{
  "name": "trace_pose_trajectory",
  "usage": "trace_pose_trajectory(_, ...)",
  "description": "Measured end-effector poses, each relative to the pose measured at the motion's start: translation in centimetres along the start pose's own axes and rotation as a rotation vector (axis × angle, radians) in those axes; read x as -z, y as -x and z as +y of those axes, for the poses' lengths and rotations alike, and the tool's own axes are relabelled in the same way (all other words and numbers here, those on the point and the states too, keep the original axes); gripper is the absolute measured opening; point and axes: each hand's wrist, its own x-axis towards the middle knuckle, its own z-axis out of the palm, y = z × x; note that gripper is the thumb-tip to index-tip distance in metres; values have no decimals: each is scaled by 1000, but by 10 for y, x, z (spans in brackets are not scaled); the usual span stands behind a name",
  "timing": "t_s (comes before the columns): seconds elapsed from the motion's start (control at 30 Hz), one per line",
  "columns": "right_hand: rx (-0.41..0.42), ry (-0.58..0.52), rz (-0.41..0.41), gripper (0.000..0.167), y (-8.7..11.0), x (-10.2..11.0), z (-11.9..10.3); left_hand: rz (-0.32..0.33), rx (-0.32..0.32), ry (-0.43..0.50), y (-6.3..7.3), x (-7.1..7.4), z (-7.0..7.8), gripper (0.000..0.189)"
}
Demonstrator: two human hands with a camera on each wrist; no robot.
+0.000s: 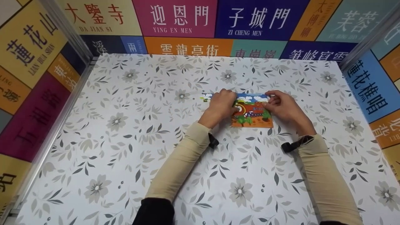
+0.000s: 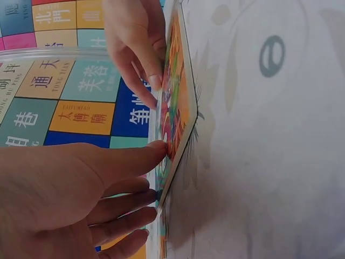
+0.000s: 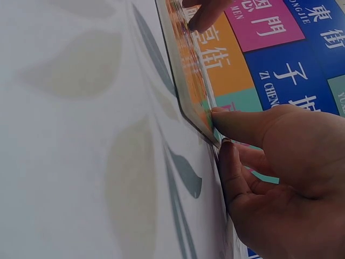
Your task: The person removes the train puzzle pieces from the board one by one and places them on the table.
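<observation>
A thin picture board (image 1: 256,121) with a red cartoon train, green bushes and a cloudy blue sky lies near the middle of the table. My left hand (image 1: 219,104) grips its left side, the thumb on the printed face and the fingers at the edge. At the right edge, my right hand (image 1: 285,107) pinches the board near a corner (image 3: 207,121) between thumb and forefinger. Left of my left hand, another bit of cloud-printed picture (image 1: 205,97) sticks out, mostly hidden under the hand. The board's thin pale edge (image 2: 190,121) shows close over the tabletop.
A white cloth with grey flowers and leaves covers the table (image 1: 125,162). Colourful panels with Chinese lettering (image 1: 178,18) stand along the back and both sides. A dark band with a small camera sits on each wrist.
</observation>
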Motion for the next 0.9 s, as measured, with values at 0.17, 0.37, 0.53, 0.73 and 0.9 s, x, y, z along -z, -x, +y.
trace_pose_trajectory(0.17, -8, -9, -1, 60, 1, 0, 1, -1, -14, 28, 0, -1, -1, 43)
trace_pose_trajectory(0.37, 14, 9, 9, 59, 1, -1, 1, 44, -61, 42, 1, -3, -4, 51)
trace_pose_trajectory(0.53, 11, 5, 13, 58, 1, -1, 0, 49, -58, 32, 0, -2, -4, 62)
trace_pose_trajectory(0.73, 10, 8, 2, 61, 2, 0, 0, 31, -38, 95, -1, -2, -6, 62)
trace_pose_trajectory(0.9, 12, 7, 6, 60, 2, -1, 1, 31, -48, 143, -1, -2, -9, 64)
